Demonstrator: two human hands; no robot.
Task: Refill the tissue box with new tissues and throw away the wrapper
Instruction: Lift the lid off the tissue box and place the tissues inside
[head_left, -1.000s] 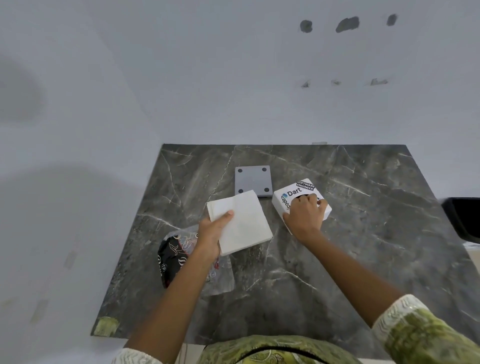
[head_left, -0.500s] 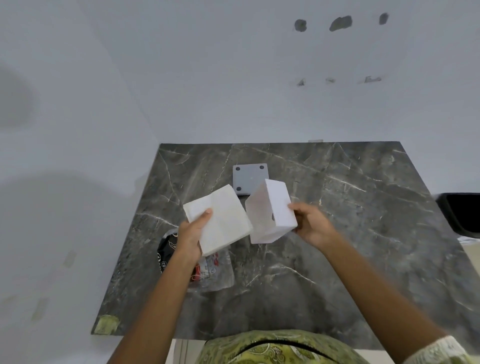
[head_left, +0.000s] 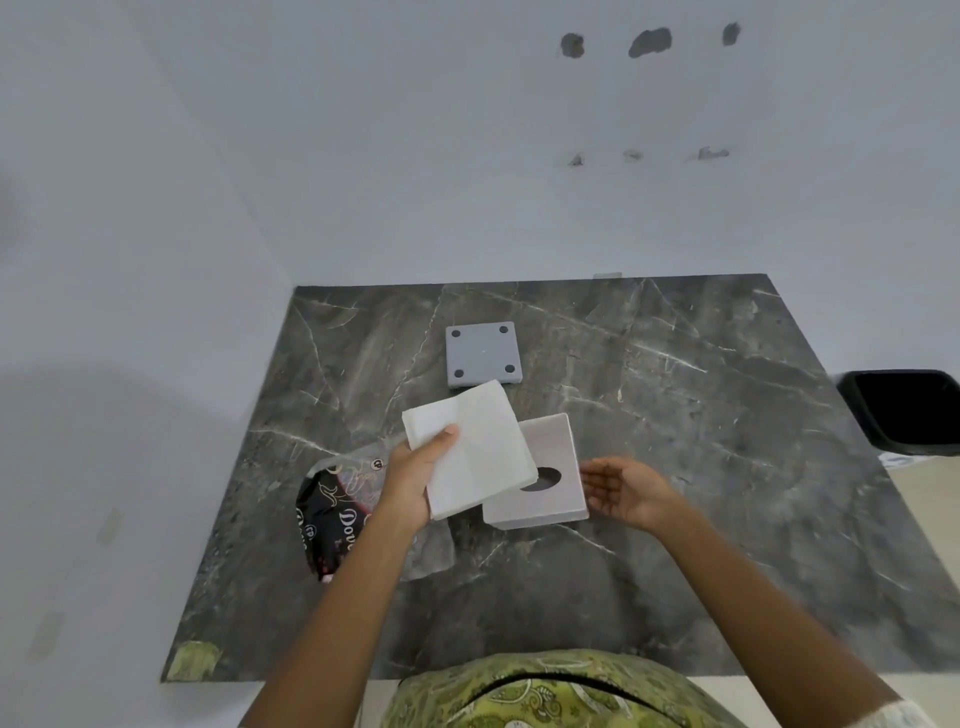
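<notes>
The left hand (head_left: 410, 480) grips a tissue stack (head_left: 470, 449) above the desk (head_left: 675, 415), likely ready for loading. The tissue box (head_left: 545, 473) lies beside the open, empty right hand (head_left: 621, 491). The wrapper (head_left: 337, 512) waits nearby.

A dark marble table (head_left: 675, 467) bears a grey square plate (head_left: 483, 355), a white tissue box (head_left: 550, 483) and what looks like a crumpled wrapper (head_left: 337, 509).
</notes>
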